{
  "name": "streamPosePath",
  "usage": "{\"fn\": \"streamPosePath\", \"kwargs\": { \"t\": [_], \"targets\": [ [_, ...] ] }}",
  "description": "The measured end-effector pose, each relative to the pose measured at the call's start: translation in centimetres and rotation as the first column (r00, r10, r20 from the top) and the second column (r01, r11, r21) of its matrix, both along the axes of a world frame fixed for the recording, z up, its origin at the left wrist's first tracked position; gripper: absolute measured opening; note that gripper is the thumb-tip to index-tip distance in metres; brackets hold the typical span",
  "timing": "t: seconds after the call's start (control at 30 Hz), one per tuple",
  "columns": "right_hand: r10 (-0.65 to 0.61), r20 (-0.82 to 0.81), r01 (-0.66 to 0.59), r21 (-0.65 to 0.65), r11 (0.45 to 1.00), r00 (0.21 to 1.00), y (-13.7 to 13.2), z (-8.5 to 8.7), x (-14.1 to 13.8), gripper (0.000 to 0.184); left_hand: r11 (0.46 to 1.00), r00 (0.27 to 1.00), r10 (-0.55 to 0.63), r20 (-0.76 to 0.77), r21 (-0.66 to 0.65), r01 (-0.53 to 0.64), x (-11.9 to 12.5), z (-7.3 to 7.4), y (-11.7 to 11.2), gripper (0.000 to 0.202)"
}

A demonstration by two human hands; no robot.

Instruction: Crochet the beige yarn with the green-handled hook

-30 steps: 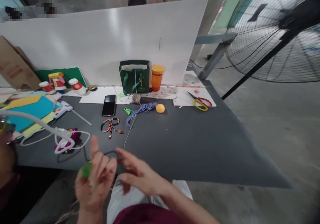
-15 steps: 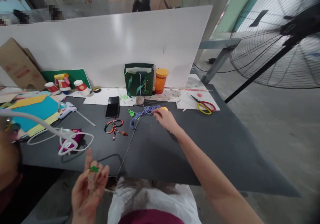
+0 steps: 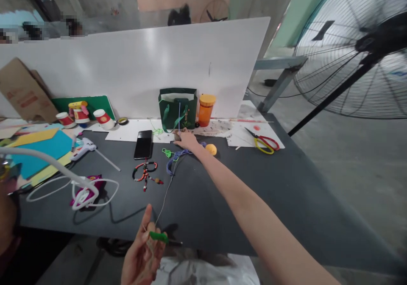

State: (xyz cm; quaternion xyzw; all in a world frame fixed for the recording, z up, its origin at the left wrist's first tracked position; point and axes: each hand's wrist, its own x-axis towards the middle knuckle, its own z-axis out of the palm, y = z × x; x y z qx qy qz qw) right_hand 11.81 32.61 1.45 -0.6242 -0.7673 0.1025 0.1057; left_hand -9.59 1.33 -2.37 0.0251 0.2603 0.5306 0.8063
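Jute twine (image 3: 165,205) runs as a thin strand above the dark tabletop (image 3: 229,200) in the head view, between the person's two hands. The left hand (image 3: 140,257) sits low by the near edge, half closed with the thumb raised, pinching a small green piece (image 3: 159,236) with a dark pointed tip, its exact kind too small to tell, and the strand trails from those fingers. The right hand (image 3: 187,141), on an outstretched arm, is curled down over a twine ball (image 3: 176,136), mostly hidden beneath it, just in front of the green gift bag (image 3: 178,109). So far, one beaded loop (image 3: 145,170) with a dangling bead string lies formed left of that bag, while one lilac cord (image 3: 174,160), one green cord knot (image 3: 166,152) and one orange ball (image 3: 210,149) lie in front of it, apparently unjoined. Around the bag are also one orange-lidded jar (image 3: 206,110), one black phone (image 3: 143,144), one pair of scissors (image 3: 263,145), one white glue gun (image 3: 82,149) and three red-and-white paper cups (image 3: 81,115).
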Motion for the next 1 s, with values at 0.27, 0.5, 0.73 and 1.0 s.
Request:
{"fn": "streamPosePath", "kwargs": {
  "t": [0.27,0.5,0.73,1.0],
  "targets": [
    [-0.031,0.092,0.036,-0.056,0.998,0.995,1.5,1.9,6.0,0.033,0.999,0.998,-0.005,-0.057,-0.033,0.004,0.8,-0.4,1.2,0.083],
    [-0.227,0.216,0.25,-0.085,0.965,0.95,4.9,1.8,7.7,0.034,0.998,0.998,0.054,-0.008,0.01,-0.054,2.2,-1.5,2.2,0.072],
    [-0.246,0.207,0.265,-0.069,0.962,0.947,5.4,1.1,6.6,0.035,0.997,0.997,0.071,-0.02,0.04,-0.07,2.9,-1.7,2.6,0.048],
    [-0.309,-0.026,0.308,0.195,0.931,0.951,1.7,6.3,8.3,0.033,0.997,0.995,0.051,-0.087,-0.059,-0.056,3.1,-1.7,2.9,0.046]
  ]
}}
